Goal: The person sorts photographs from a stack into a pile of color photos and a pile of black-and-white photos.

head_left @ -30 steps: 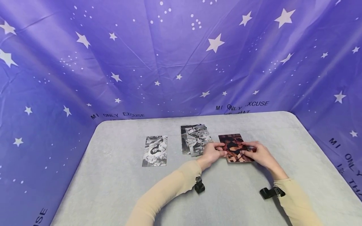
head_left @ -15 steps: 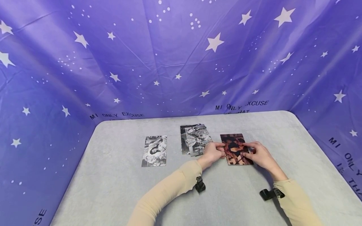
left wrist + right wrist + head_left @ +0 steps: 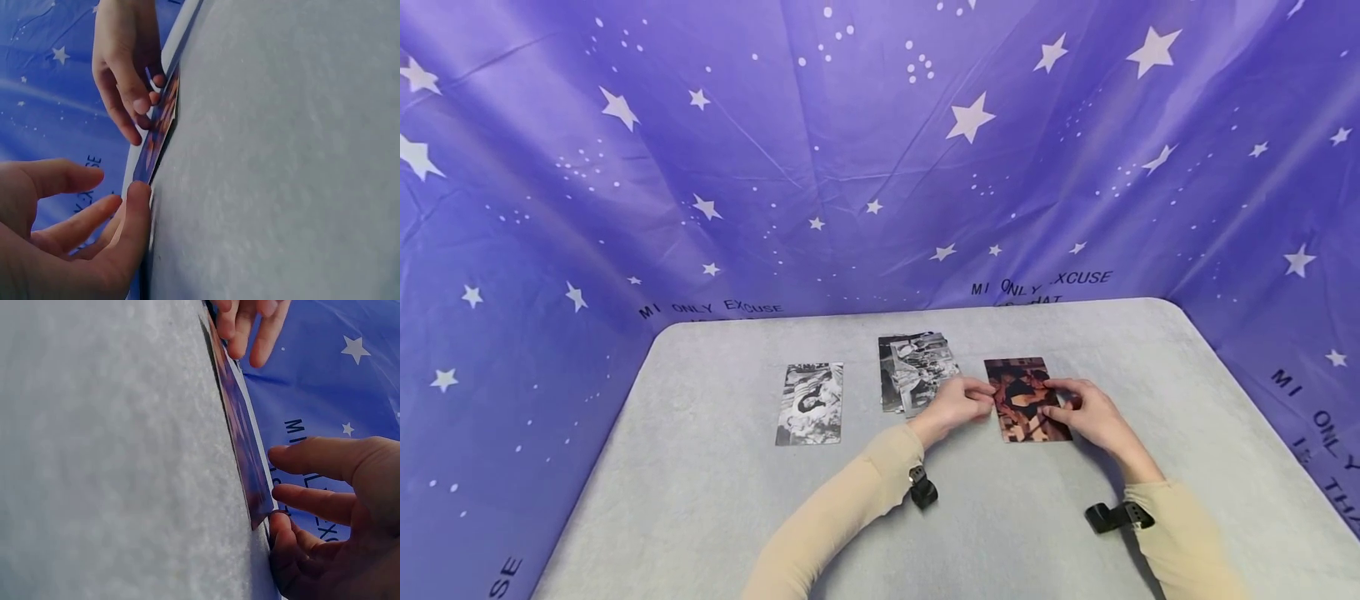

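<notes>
A reddish-brown colour photo (image 3: pixel 1017 402) lies on the grey table, right of the middle. At its left edge is my left hand (image 3: pixel 953 406); the left wrist view shows that thumb (image 3: pixel 139 197) and forefinger spread apart with nothing between them. My right hand (image 3: pixel 1092 414) reaches over the photo's right edge, fingers extended. In the right wrist view its fingertips (image 3: pixel 284 492) are right at the photo's edge (image 3: pixel 247 456), with no pinch showing. Beside the left hand, several black-and-white photos (image 3: pixel 917 367) overlap in a loose pile, their lower right part hidden by the hand.
A single black-and-white photo (image 3: pixel 811 404) lies apart on the left of the table (image 3: pixel 700 500). Purple cloth (image 3: pixel 850 150) with stars hangs behind and along the sides. Each wrist wears a black camera (image 3: pixel 925 490).
The colour photo has turned slightly to stand straighter and come a little toward me. My left fingers have let go of its left edge and drawn back slightly left.
</notes>
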Motion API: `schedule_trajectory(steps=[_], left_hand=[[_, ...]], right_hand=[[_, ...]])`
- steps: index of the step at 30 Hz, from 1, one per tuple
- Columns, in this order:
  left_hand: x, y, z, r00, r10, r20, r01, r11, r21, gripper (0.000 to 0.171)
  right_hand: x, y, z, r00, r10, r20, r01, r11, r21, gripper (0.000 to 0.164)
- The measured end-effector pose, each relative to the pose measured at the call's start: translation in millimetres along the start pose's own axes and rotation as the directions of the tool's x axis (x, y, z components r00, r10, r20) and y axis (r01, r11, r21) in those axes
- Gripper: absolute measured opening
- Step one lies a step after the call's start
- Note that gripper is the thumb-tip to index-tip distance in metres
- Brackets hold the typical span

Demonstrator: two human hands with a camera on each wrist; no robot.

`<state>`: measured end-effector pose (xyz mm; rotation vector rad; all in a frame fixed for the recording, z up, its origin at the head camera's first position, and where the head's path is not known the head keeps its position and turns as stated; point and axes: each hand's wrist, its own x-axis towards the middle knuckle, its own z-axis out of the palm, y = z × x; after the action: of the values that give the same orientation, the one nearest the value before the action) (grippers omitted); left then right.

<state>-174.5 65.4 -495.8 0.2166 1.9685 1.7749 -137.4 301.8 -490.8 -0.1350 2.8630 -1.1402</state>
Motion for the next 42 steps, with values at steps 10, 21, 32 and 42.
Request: schedule_trajectory(steps=[10, 21, 32, 42], left_hand=[[-8.1, -7.8, -15.8, 0.999, 0.021, 0.030, -0.017, 0.994, -0.106, 0.024], [-29.3, -17.2, -51.9, 1.000, 0.015, 0.018, -0.012, 0.988, -0.151, 0.024], [-39.0, -16.0, -84.5, 0.998, 0.019, -0.061, -0.030, 0.983, -0.182, 0.030], [-46.4, -17.2, -109.4, 0.989, 0.031, -0.147, -0.059, 0.981, -0.187, 0.031]], right_hand=[[0, -11, 10, 0.997, -0.058, -0.044, 0.059, 0.998, 0.021, 0.040], [3, -23, 26, 0.993, -0.109, -0.039, 0.111, 0.992, 0.067, 0.036], [11, -37, 36, 0.996, -0.091, -0.003, 0.090, 0.977, 0.195, 0.037], [20, -47, 49, 0.984, -0.180, 0.016, 0.162, 0.920, 0.356, 0.046]])
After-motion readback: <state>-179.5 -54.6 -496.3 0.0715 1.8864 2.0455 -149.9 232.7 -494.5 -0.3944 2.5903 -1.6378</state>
